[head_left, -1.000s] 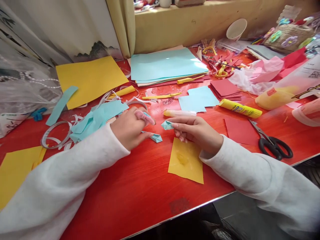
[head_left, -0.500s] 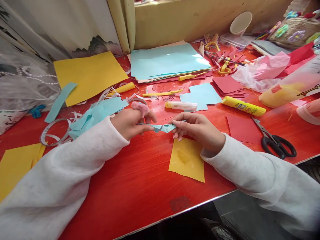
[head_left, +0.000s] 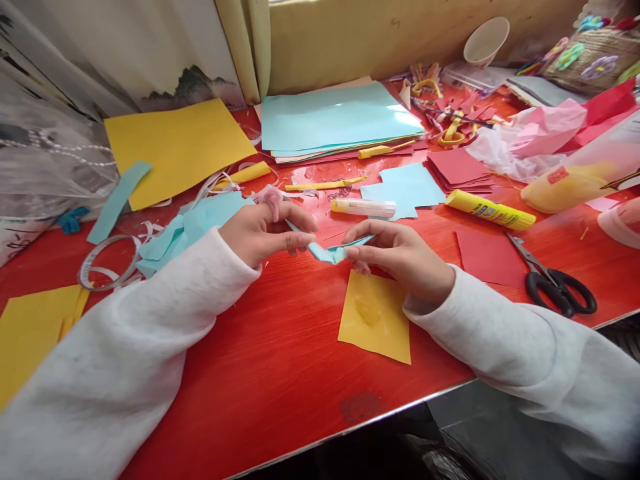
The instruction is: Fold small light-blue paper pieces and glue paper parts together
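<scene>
Both hands meet over the red bench, pinching one small folded blue paper piece between them. Left hand grips its left end with thumb and forefinger; right hand grips the right end the same way — piece held just off the bench, above a yellow square, likely a glue mat. Glue stick and scissors lie near, within reach.

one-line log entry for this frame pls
left hand: pinching folded light-blue paper piece | right hand: pinching its other end | piece: held just above red table | nearby: yellow paper square, glue stick
</scene>
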`<action>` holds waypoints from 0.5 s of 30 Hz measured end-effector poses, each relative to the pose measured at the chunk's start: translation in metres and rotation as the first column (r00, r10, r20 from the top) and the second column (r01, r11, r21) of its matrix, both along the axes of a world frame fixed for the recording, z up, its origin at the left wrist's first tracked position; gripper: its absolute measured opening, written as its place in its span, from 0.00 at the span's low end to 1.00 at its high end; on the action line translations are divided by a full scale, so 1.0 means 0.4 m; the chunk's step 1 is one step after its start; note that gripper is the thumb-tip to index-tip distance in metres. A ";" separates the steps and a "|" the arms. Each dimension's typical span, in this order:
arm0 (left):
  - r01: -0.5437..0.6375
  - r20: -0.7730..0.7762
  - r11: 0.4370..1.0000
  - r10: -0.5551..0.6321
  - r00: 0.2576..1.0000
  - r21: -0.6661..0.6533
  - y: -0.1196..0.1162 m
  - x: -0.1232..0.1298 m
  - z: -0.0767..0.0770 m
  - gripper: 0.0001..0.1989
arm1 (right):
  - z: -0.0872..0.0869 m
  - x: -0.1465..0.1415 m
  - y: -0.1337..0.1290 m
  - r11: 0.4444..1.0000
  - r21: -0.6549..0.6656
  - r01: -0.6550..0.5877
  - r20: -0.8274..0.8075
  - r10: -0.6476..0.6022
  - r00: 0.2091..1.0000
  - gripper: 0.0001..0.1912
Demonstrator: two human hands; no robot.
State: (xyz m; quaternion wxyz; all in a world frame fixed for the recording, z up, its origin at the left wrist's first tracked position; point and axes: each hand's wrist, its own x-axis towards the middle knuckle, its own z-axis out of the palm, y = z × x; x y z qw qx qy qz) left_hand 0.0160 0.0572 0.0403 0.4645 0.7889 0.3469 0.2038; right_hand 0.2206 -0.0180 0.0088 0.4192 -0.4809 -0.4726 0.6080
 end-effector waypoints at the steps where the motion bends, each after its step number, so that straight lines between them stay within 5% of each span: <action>1: -0.027 -0.029 1.000 0.026 0.999 -0.008 0.001 0.002 -0.006 0.07 | 0.001 0.002 0.001 1.000 0.011 0.013 0.012 -0.013 1.000 0.11; 4: 0.037 -0.218 0.989 -0.004 0.976 0.146 0.013 0.002 -0.031 0.11 | 0.011 0.010 0.005 0.993 0.079 0.087 0.003 -0.087 0.996 0.10; 7: 0.190 -0.396 0.897 -0.019 0.918 0.400 0.025 -0.002 -0.055 0.08 | 0.031 0.027 0.002 0.966 0.205 0.158 0.050 -0.171 0.984 0.09; 12: 0.176 -0.368 0.675 0.152 0.917 0.716 -0.021 0.008 -0.068 0.15 | 0.048 0.092 -0.056 0.884 0.382 0.267 0.230 -0.371 0.900 0.11; 15: 0.216 -0.295 0.574 0.047 0.954 0.790 -0.080 0.033 -0.083 0.15 | 0.030 0.145 -0.114 0.902 0.353 0.250 0.435 -0.395 0.810 0.12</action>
